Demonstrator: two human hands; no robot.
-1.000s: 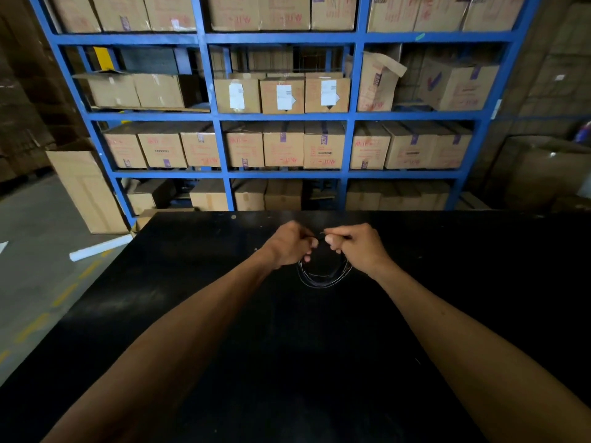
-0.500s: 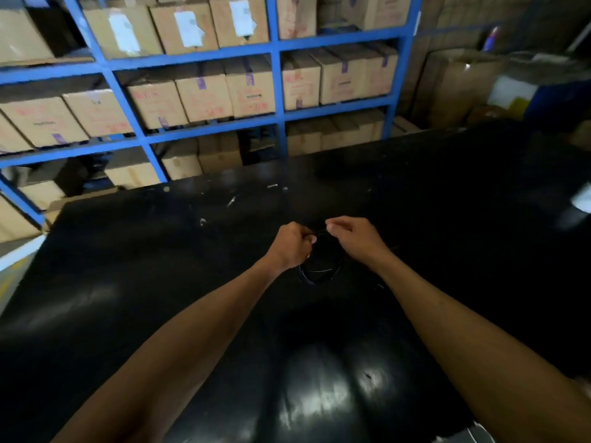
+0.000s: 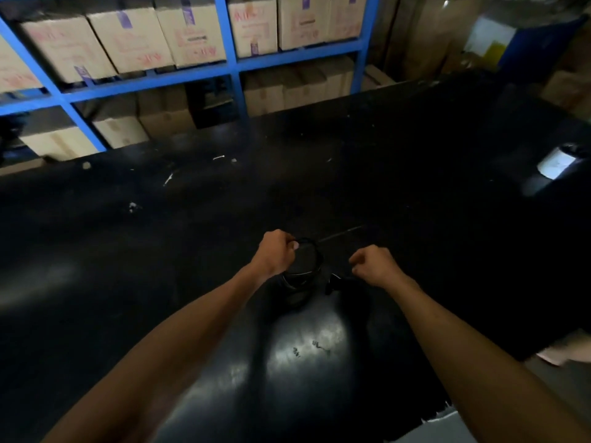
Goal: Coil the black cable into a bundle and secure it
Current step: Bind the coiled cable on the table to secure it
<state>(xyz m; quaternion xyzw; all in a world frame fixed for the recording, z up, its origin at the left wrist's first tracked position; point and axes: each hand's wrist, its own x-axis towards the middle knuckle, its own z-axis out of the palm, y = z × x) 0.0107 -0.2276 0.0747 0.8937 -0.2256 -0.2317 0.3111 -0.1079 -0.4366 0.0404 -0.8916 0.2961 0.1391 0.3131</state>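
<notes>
The black cable (image 3: 319, 261) is wound into a small round coil above the black table (image 3: 415, 193). My left hand (image 3: 275, 254) grips the coil at its upper left side. A thin straight strand (image 3: 342, 233) runs from the coil's top toward the upper right. My right hand (image 3: 375, 266) is a short way right of the coil, fingers curled, and seems to pinch a short dark end piece (image 3: 334, 280) that points back toward the coil. Dark cable on the dark top hides how the end joins the coil.
A blue shelf rack (image 3: 235, 63) full of cardboard boxes (image 3: 188, 33) stands behind the table. A white-labelled object (image 3: 555, 163) sits at the table's far right. Small light scraps (image 3: 169, 179) lie on the back left. The table's edge runs close at the lower right.
My hands have parted: the right hand moved off the coil to the right and lower, while the left keeps hold of it. The view has swung down and to the right.
</notes>
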